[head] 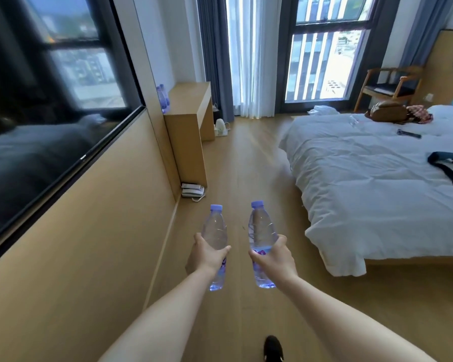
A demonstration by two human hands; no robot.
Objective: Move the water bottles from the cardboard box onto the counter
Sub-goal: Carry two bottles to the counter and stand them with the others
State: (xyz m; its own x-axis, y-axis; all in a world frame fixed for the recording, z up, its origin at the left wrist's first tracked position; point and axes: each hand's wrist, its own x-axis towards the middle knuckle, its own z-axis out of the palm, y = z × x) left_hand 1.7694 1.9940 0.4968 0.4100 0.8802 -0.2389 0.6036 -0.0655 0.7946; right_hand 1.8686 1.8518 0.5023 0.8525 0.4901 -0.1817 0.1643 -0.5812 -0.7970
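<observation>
We see two bare arms reaching forward over a wooden floor (246, 158), each hand carrying one clear water bottle with a pale purple cap. The left hand (207, 254) wraps its fingers and thumb round the middle of the left bottle (216, 231), which stands nearly upright with its cap at the top and its base showing below the wrist. The right hand (272, 254) grips the right bottle (260, 228) in the same way, about its labelled waist, and this bottle leans slightly to the left at the top. The two bottles are held side by side, near each other but apart, in the air above the floor. Ahead on the left stands a wooden counter (191, 100) against the wall, and at its back corner by the wall we make out more bottles (163, 99) with purple caps standing close together; how many we cannot tell. A dark television screen (50, 100) fills the wall on the left. A white telephone (192, 190) lies on the floor at the foot of the counter's side panel. To the right is a bed with a white duvet (364, 178), on which lie a brown bag (387, 113), a dark strap (447, 165) and a small dark object. Beyond the bed a wooden chair (387, 84) stands beside the tall window. A dark shoe (272, 348) shows at the bottom edge.
</observation>
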